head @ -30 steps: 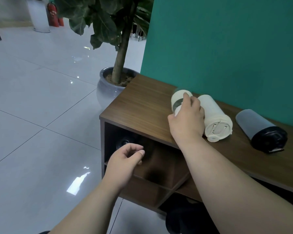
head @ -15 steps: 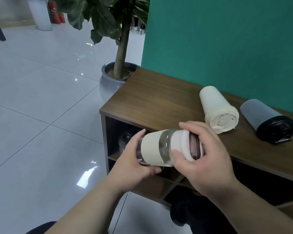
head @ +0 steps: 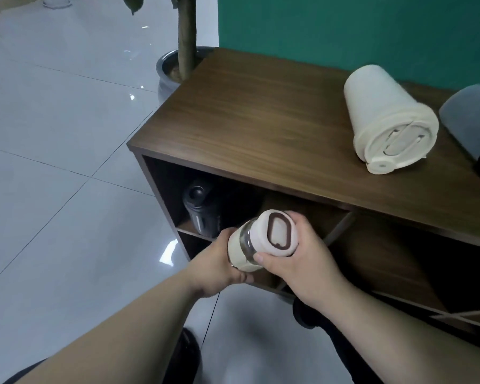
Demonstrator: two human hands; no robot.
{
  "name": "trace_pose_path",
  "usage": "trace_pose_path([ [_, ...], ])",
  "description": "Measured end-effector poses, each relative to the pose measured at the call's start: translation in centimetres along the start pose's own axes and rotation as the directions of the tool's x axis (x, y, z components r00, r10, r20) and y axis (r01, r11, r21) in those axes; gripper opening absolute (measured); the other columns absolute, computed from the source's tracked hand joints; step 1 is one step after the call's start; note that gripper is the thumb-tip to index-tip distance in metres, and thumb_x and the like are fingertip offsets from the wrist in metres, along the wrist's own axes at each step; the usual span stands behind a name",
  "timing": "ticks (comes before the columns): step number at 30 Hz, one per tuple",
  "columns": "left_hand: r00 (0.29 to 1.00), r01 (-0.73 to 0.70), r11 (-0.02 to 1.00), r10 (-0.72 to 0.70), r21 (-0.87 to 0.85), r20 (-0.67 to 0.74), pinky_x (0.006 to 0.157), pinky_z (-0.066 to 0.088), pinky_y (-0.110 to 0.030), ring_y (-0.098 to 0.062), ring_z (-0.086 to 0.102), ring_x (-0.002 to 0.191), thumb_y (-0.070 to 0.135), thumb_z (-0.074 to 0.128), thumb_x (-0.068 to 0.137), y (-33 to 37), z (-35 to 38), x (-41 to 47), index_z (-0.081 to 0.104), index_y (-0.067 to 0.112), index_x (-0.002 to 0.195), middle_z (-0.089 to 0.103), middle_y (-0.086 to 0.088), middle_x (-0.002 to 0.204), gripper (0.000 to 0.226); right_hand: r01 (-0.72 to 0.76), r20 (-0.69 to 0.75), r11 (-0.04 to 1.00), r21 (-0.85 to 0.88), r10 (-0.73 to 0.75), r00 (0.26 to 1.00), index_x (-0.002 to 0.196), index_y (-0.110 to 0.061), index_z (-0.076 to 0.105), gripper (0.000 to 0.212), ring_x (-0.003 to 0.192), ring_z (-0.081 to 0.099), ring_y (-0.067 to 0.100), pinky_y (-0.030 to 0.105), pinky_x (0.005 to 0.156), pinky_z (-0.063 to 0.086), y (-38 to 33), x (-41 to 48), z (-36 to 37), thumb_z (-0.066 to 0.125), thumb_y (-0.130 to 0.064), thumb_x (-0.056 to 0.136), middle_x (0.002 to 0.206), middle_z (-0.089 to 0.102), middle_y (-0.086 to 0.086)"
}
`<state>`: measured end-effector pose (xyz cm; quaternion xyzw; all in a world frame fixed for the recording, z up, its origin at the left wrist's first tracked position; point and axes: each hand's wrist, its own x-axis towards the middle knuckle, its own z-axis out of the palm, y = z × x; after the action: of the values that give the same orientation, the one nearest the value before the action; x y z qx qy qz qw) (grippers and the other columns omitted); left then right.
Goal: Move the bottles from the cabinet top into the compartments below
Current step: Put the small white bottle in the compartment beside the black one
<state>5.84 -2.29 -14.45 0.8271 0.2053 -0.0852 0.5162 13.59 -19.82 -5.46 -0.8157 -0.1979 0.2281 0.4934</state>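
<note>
Both hands hold a glass bottle (head: 257,241) with a cream sleeve and a cream cap ringed in brown. It lies sideways in front of the cabinet's open compartments (head: 302,217). My left hand (head: 219,263) grips its base, and my right hand (head: 305,252) wraps its cap end. A black bottle (head: 201,210) lies in the upper left compartment. On the wooden cabinet top (head: 247,120) a cream tumbler (head: 385,120) lies on its side. A grey bottle with a black cap (head: 474,128) lies at the right edge, cut off.
A green wall (head: 344,29) backs the cabinet. A potted tree, its trunk (head: 186,37) in a grey pot (head: 164,70), stands off the cabinet's left end. Glossy white floor tiles (head: 53,162) spread to the left. My dark shoes show below.
My right hand lifted the glass bottle off the cabinet top and my left hand joined it. Both hands have lowered the bottle in front of the compartments; the view has moved closer.
</note>
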Motion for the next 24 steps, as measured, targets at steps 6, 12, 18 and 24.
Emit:
trace_pose_path([
  [6,0.992,-0.002,0.994,0.016,0.111,-0.124,0.088,0.062,-0.038,-0.01,0.07,0.112,0.045,0.097,0.055,-3.7,4.1,5.3,0.059,0.039,0.13,0.071,0.012,0.121,0.085,-0.021,0.063,0.994,-0.109,0.028,0.998,0.112,-0.041,0.049,0.067,0.089,0.059,-0.016,0.004,0.072,0.043,0.4,3.2,0.6,0.087,-0.011,0.066,0.101,0.064,-0.019],
  [12,0.969,0.025,0.99,0.01,0.138,-0.247,0.091,0.045,-0.023,-0.001,0.043,0.127,0.037,0.081,0.071,-2.6,3.9,6.3,0.056,0.034,0.132,0.053,0.019,0.121,0.066,-0.042,0.051,0.979,-0.199,0.053,0.997,0.098,-0.053,0.052,0.059,0.097,0.064,0.002,0.024,0.085,0.052,0.1,5.8,1.6,0.084,-0.017,0.064,0.101,0.068,-0.02],
  [18,0.965,0.025,0.997,-0.006,0.068,-0.261,0.093,0.043,-0.025,-0.009,0.053,0.13,0.019,0.086,0.073,-2.6,4.6,7.4,0.043,0.034,0.148,0.052,0.01,0.142,0.089,-0.097,-0.014,0.974,-0.203,0.097,0.995,0.084,-0.027,0.07,0.022,0.08,0.069,0.005,0.033,0.077,0.058,1.1,7.5,1.5,0.078,-0.015,0.067,0.082,0.074,-0.011],
  [24,0.968,0.002,0.993,0.029,0.122,-0.25,0.088,0.047,-0.028,-0.014,0.057,0.129,0.028,0.084,0.078,-2.4,4.9,8.5,0.039,0.036,0.149,0.052,0.012,0.149,0.084,-0.101,-0.087,0.978,-0.182,0.086,0.992,0.081,-0.031,0.063,0.026,0.091,0.068,0.009,0.028,0.081,0.055,1.2,7.5,1.6,0.081,-0.015,0.071,0.094,0.073,-0.009],
])
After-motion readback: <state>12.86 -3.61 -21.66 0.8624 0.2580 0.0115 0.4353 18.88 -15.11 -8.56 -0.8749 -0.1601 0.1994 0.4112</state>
